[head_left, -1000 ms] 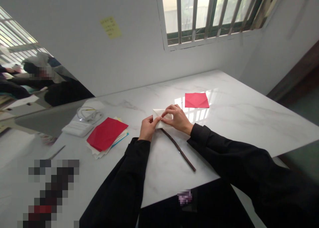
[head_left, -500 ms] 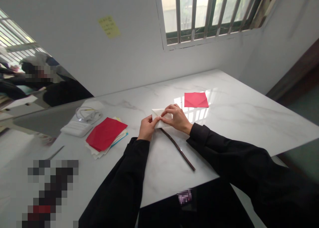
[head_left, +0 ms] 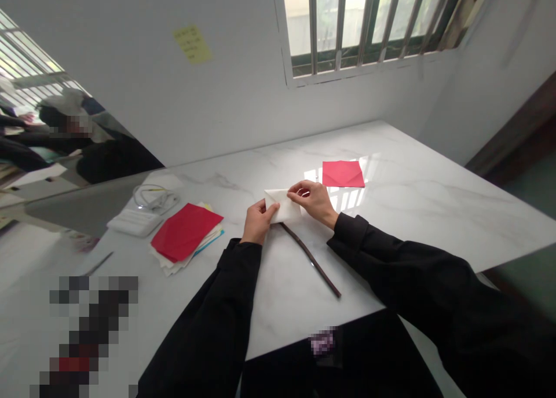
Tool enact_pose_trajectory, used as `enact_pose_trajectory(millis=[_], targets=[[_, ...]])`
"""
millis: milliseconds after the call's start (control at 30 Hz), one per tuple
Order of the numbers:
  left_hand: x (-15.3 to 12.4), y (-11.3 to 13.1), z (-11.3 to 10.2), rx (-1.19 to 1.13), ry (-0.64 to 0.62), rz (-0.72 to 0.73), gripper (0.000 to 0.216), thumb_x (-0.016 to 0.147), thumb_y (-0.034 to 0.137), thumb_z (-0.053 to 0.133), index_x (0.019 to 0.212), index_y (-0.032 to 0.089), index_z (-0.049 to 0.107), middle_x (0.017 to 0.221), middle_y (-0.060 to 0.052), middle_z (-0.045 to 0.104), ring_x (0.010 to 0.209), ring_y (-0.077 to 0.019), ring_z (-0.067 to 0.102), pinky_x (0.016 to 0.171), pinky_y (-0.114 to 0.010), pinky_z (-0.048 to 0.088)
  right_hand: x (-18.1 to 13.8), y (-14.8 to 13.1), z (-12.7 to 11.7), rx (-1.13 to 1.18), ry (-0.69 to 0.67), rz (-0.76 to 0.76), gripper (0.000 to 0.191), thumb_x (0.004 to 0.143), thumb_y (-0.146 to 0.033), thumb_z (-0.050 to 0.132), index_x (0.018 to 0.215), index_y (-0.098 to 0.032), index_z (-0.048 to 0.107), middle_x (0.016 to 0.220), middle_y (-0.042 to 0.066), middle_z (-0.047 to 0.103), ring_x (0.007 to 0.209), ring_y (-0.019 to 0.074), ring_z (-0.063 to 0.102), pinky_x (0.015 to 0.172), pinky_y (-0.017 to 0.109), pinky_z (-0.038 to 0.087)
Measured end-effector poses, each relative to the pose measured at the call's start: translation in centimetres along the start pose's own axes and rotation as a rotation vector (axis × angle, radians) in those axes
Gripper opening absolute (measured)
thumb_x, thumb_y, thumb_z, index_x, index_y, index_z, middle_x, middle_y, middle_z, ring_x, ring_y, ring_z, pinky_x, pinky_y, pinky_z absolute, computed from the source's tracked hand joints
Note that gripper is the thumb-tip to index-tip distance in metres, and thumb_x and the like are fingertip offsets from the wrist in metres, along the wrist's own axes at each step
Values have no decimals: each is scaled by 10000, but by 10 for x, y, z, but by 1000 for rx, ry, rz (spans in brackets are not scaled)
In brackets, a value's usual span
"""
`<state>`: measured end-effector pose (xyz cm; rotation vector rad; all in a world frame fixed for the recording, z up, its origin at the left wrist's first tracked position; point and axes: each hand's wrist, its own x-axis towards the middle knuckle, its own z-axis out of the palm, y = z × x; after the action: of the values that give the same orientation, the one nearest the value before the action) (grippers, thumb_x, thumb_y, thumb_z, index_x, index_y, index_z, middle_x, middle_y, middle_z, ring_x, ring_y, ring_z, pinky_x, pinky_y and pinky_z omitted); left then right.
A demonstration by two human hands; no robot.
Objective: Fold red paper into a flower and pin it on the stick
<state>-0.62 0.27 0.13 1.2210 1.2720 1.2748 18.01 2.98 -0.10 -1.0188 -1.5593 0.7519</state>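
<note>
My left hand (head_left: 257,221) grips the left side of a folded white paper (head_left: 283,208), with its thumb pressed on top. Thumb and fingertips of my right hand (head_left: 315,201) are pinched together at the paper's upper right part. Creases and a diagonal folded edge show near the upper left corner of the paper. Just below it, a thin dark brown stick (head_left: 311,262) lies slanted on the table, its upper end close to the paper's lower edge. Behind my right hand lies a folded red paper (head_left: 343,174).
To the left, a red sheet (head_left: 186,233) tops a stack of papers on the marble-patterned table (head_left: 434,195). Beside it are a white power strip (head_left: 135,221) with cable (head_left: 158,198) and a thin dark-tipped tool (head_left: 101,263). Wall and barred window (head_left: 360,27) stand behind.
My right hand has shifted slightly right and up, from pinching near my left thumb to the paper's upper right part. My left hand keeps its hold.
</note>
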Motion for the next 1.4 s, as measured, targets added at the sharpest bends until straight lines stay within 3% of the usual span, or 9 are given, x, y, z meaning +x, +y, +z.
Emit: enact_pose_trajectory(millis=[133, 433, 500, 600, 700, 900, 1033, 1167, 1400], targets=[[2, -3, -3, 42, 44, 5, 467, 659, 434, 834, 989, 107, 793, 857, -79, 786, 770, -219, 679, 719, -301, 519, 8, 19, -5, 7, -1, 90, 124, 847, -327, 775, 866, -206, 794, 867, 31, 794, 762, 180, 717, 746, 314, 571], [14, -10, -14, 1, 250, 74, 452, 664, 426, 788, 992, 116, 771, 985, -110, 799, 901, -259, 714, 815, -329, 545, 33, 49, -36, 4, 211, 182, 274, 878, -427, 695, 937, -169, 765, 943, 72, 793, 811, 189, 707, 766, 314, 556], [16, -12, -16, -9, 277, 86, 464, 667, 439, 789, 997, 114, 768, 1002, -114, 798, 909, -257, 713, 813, -323, 542, 35, 41, -49, -134, 108, 133, 215, 884, -368, 697, 923, -174, 781, 912, 68, 796, 796, 185, 702, 757, 304, 537], [16, -13, -17, 7, 293, 87, 451, 669, 447, 788, 973, 114, 762, 990, -114, 794, 901, -255, 709, 804, -319, 537, 28, 22, -73, -320, -242, 68, 137, 862, -295, 725, 862, -191, 813, 828, 50, 792, 746, 180, 690, 694, 283, 498], [14, -12, -16, 35, 277, 91, 424, 690, 439, 776, 972, 122, 761, 973, -107, 791, 893, -254, 709, 800, -318, 535, 8, 3, -96, -383, -523, 176, 129, 852, -270, 731, 818, -201, 834, 702, 32, 762, 638, 178, 673, 615, 290, 475], [16, -13, -21, 75, 299, 129, 393, 715, 453, 760, 943, 133, 757, 904, -81, 778, 833, -234, 693, 747, -295, 518, -50, -9, -123, -351, -492, 180, 218, 854, -445, 793, 908, -243, 854, 867, 58, 811, 810, 233, 740, 756, 359, 565], [25, -19, -33, 78, 363, 143, 382, 706, 444, 755, 937, 140, 755, 897, -68, 774, 834, -226, 687, 755, -290, 514, -75, -5, -123, -296, -459, 217, 276, 822, -445, 832, 995, -231, 841, 854, 48, 785, 771, 207, 714, 753, 346, 577], [31, -24, -41, 47, 403, 137, 398, 701, 435, 745, 977, 148, 759, 930, -59, 779, 858, -221, 693, 790, -292, 518, -79, 0, -112, -399, -396, 145, 77, 877, -292, 773, 890, -237, 826, 824, 27, 775, 734, 186, 682, 733, 320, 539], [31, -24, -39, 119, 396, 164, 378, 711, 457, 731, 923, 145, 748, 875, -54, 763, 808, -211, 668, 744, -279, 493, -37, 15, -76, -606, -385, -46, 100, 896, -167, 735, 873, -201, 826, 844, 54, 790, 769, 201, 696, 752, 305, 501]])
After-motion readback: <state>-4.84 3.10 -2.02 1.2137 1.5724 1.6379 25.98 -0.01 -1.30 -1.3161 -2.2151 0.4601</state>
